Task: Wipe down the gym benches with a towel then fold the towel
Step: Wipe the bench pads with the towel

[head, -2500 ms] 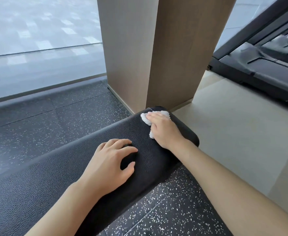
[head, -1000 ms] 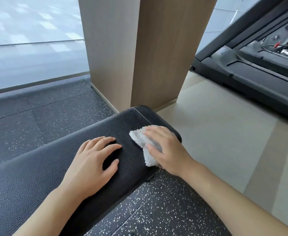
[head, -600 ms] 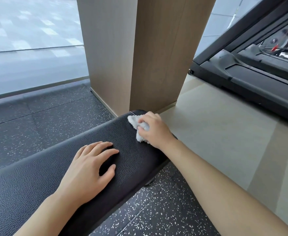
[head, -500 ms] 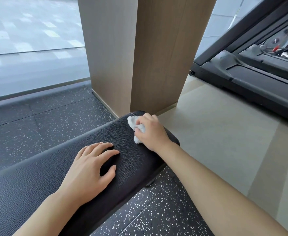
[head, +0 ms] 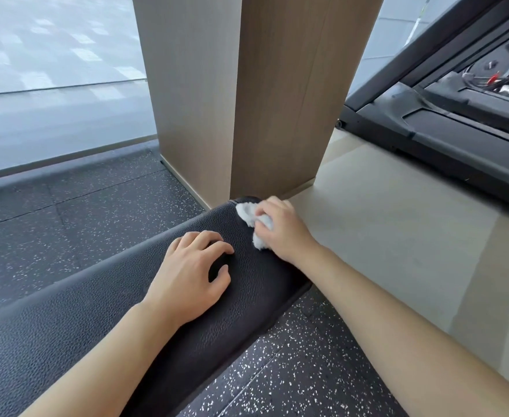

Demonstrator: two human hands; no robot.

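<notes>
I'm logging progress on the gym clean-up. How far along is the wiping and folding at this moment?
Done: nothing can be confirmed; the bench shows no wipe marks either way. In hand: the right hand grips the bunched white towel against the bench's far end, near the wooden pillar, while the left hand rests on the pad. Left: any other benches, none in view, and folding the towel, which is crumpled.

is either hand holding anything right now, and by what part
The right hand grips the white towel, bunched at its middle, against the bench end. The left hand holds nothing; it rests on the pad.
</notes>
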